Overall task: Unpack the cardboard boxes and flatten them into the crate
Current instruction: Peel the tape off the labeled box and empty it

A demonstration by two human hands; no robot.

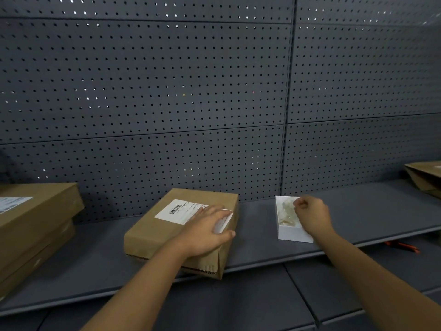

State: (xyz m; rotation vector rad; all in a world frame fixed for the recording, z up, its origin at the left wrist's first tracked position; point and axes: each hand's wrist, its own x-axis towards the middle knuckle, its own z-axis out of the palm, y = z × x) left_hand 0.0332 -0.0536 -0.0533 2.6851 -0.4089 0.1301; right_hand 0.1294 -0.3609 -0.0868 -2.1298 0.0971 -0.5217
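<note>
A brown cardboard box (164, 230) with a white shipping label (177, 210) lies on the grey shelf (257, 240), at the centre. My left hand (205, 232) rests on its right end and holds a flat white piece (224, 222) between fingers and thumb. To the right stands a small open white box (290, 231) with pale filling (287, 211) inside. My right hand (311, 215) hovers over its far right corner with the fingers curled at the rim. Whether they pinch the rim or the filling is unclear. No crate is in view.
Two stacked cardboard boxes (35, 225) sit at the left end of the shelf. A brown cardboard package (424, 177) lies at the far right. A dark pegboard wall (191, 91) backs the shelf. An orange-handled tool (403, 247) lies on the lower shelf.
</note>
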